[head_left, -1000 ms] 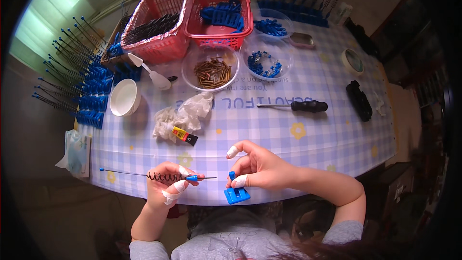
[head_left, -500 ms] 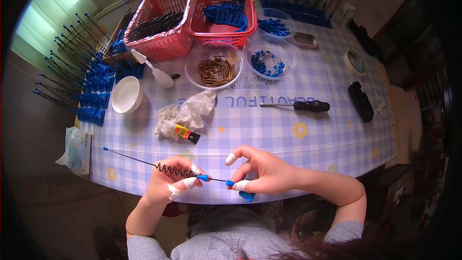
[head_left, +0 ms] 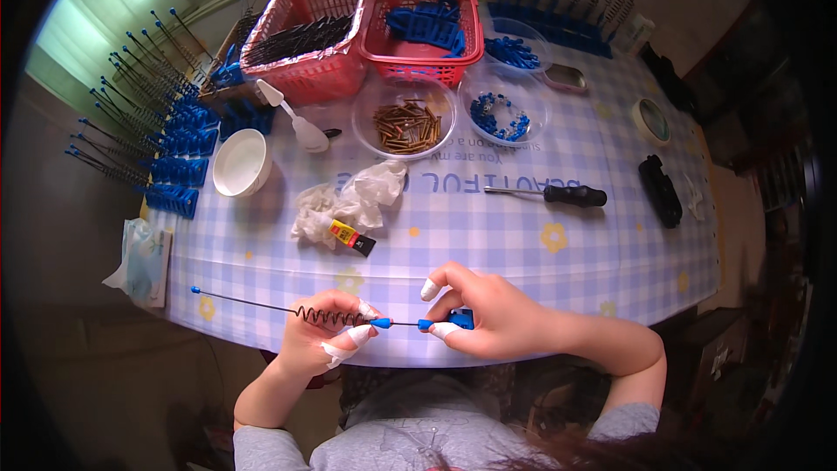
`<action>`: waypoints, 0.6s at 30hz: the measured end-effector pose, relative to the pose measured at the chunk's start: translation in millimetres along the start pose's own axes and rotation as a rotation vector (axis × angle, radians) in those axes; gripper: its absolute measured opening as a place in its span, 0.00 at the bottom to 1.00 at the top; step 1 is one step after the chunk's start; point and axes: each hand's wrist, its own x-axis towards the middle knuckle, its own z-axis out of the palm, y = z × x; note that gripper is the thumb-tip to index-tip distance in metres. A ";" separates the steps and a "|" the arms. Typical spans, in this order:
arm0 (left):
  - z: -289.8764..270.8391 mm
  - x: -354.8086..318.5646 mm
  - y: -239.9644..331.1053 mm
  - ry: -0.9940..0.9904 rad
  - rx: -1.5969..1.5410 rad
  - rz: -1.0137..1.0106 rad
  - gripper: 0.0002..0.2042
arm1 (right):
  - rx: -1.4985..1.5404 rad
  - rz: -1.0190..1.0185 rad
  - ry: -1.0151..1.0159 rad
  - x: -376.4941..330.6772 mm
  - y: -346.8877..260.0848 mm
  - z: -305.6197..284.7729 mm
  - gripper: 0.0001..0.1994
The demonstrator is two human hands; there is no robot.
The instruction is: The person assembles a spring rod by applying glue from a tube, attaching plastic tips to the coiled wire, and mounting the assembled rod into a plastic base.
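At the near edge of the desk (head_left: 462, 249), a little left of the middle, your left hand (head_left: 324, 336) is closed on a thin black rod (head_left: 248, 301) with a wire coil (head_left: 324, 316) along it. Your thumb and forefinger, both wrapped in white tape, press in with hardly a gap where the coil meets a blue cone (head_left: 381, 324). To the left the rod runs well past your hand and ends in a small blue tip (head_left: 194, 290); on the right a short bare length sticks out of the cone.

Just to the right, your right hand (head_left: 493, 314) grips a blue base (head_left: 462, 320) near the small blue knob (head_left: 425, 325) at its left end. Your thumb and a finger are closed on it, while your taped forefinger (head_left: 429, 289) is lifted clear and bent open above. The rod's right end meets the knob, but you cannot tell from here how deep it goes. Your hand hides much of the base.

Farther from you, a yellow and black tube (head_left: 352, 237) lies against crumpled tissue (head_left: 375, 192), and a screwdriver (head_left: 575, 196) lies to the right of them. Beyond the tissue, a clear bowl (head_left: 404, 155) holds brass-coloured pins (head_left: 408, 126), with a red basket (head_left: 418, 68) of blue parts on its far side.
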 end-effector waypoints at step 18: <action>16.1 -9.2 -12.3 0.114 -0.019 0.149 0.06 | -0.207 -0.196 0.098 -3.5 7.7 4.3 0.12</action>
